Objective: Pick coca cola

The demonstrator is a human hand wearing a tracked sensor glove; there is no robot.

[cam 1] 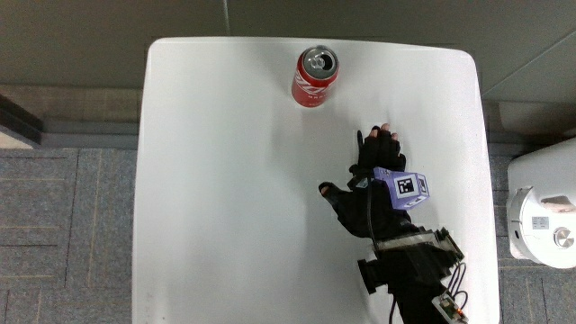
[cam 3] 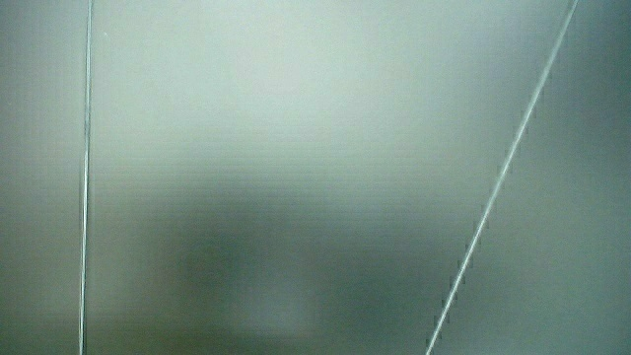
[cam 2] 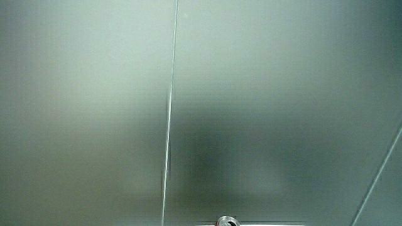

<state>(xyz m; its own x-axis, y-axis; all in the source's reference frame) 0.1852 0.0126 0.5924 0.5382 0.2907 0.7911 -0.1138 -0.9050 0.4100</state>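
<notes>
A red Coca-Cola can (cam 1: 314,77) stands upright on the white table (cam 1: 225,198), close to the table's edge farthest from the person. The gloved hand (cam 1: 371,171) lies over the table nearer to the person than the can, a clear gap between them. Its fingers are spread and relaxed and hold nothing, the fingertips (cam 1: 385,132) pointing toward the can's end of the table. A purple patterned cube (cam 1: 405,186) sits on its back. Both side views show only a pale wall; in a side view just the silver top of the can (cam 2: 227,221) peeks in.
A white round-topped object (cam 1: 544,216) stands on the grey carpet floor beside the table. A black forearm mount with wires (cam 1: 418,270) trails from the hand toward the person.
</notes>
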